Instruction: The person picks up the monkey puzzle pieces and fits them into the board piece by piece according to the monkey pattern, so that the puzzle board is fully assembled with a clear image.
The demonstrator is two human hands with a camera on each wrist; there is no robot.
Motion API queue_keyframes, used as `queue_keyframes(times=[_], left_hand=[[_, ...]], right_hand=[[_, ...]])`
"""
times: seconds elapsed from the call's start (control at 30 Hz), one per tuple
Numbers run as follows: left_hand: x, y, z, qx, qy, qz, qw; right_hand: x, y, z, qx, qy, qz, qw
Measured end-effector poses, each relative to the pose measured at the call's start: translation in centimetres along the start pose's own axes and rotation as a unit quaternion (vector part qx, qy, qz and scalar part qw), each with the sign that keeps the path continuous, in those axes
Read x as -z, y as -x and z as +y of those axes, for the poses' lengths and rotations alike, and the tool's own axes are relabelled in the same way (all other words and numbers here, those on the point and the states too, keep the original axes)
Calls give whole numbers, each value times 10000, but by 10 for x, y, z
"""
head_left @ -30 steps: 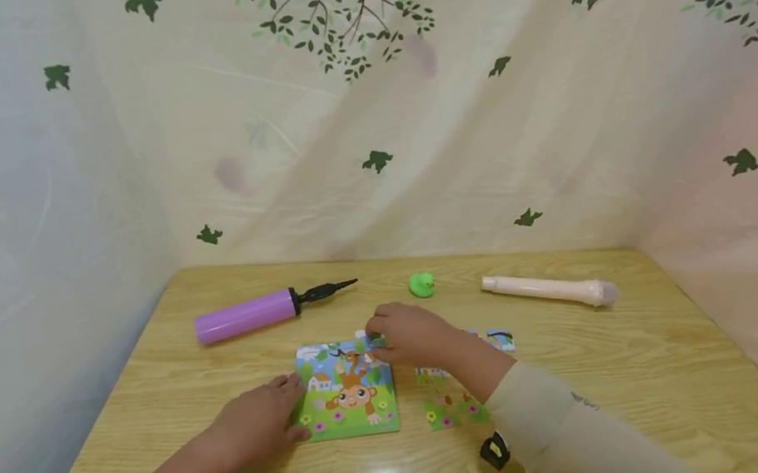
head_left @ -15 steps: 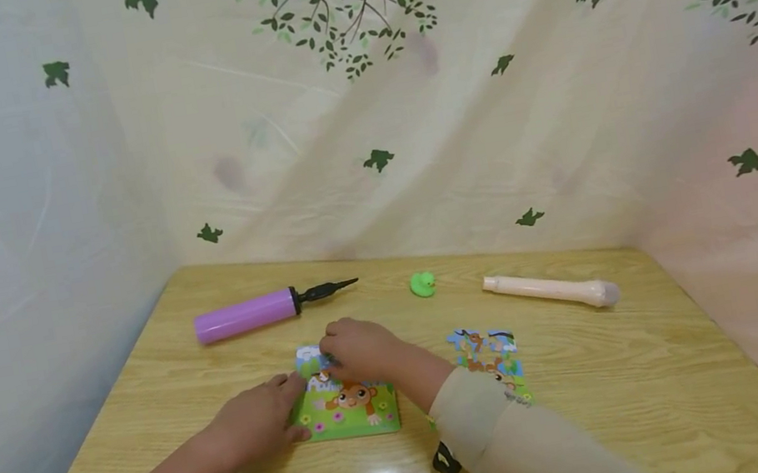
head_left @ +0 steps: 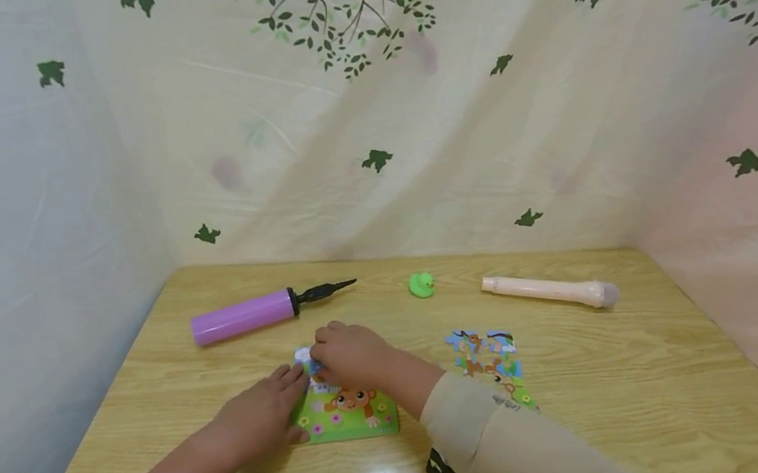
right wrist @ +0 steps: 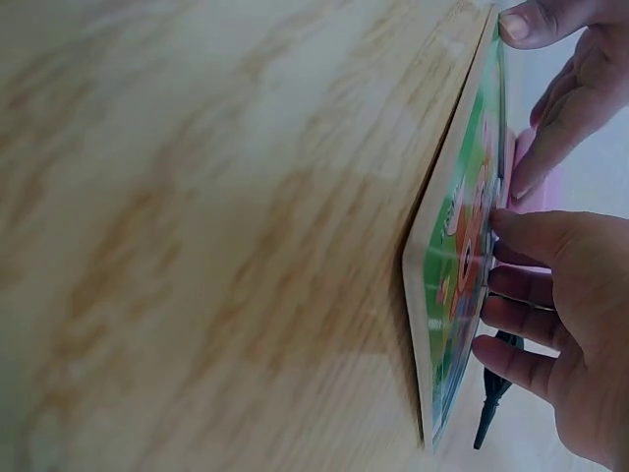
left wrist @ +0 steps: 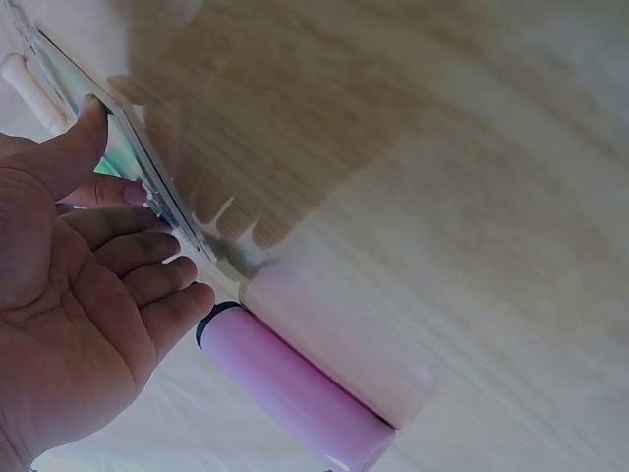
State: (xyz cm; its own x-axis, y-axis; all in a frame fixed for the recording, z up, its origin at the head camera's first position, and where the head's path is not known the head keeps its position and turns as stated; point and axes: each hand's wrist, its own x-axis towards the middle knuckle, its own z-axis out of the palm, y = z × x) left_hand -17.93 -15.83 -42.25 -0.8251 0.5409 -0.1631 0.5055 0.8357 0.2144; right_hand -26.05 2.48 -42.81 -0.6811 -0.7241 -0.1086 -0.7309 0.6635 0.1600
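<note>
A square jigsaw board (head_left: 344,428) with a monkey picture lies flat on the table. My left hand (head_left: 255,419) rests along its left edge, fingers extended. In the left wrist view its thumb (left wrist: 86,138) touches the board's side. Over the upper left of the picture, my right hand (head_left: 354,355) holds a small puzzle piece down at the surface; the fingers mostly hide the piece. The right wrist view has the right thumb (right wrist: 531,234) on the picture, with the fingertips along the board. Loose puzzle pieces (head_left: 482,343) lie to the right, partly behind the right sleeve.
Behind the board lie a purple hand pump (head_left: 244,317) with a black nozzle and a green toy duck (head_left: 421,285). A pale pink toy microphone (head_left: 548,289) lies at the back right. Patterned cloth (head_left: 301,140) hangs behind the wooden table (head_left: 643,393).
My right hand has moved left across the board's top with the piece, from the upper right corner to the upper left. The left hand has stayed at the left edge.
</note>
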Motion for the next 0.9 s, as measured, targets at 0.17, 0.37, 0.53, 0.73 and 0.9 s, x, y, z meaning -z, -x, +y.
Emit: queue_keyframes(times=[0.17, 0.37, 0.53, 0.73, 0.9], left_hand=[[3, -3, 0, 47, 74, -222, 9997], [5, -5, -2, 142, 175, -362, 9991], [8, -4, -1, 73, 168, -369, 9992], [10, -4, 1, 89, 280, -438, 9986], [8, -7, 1, 167, 240, -505, 9983]], right_hand=[[0, 1, 1, 13, -71, 32, 10000], [-2, 3, 6, 115, -307, -84, 9994], [-4, 5, 9, 340, -277, -94, 9990], [-6, 23, 22, 541, -1064, 285, 9924], [-8, 46, 50, 150, -1690, 579, 9838]])
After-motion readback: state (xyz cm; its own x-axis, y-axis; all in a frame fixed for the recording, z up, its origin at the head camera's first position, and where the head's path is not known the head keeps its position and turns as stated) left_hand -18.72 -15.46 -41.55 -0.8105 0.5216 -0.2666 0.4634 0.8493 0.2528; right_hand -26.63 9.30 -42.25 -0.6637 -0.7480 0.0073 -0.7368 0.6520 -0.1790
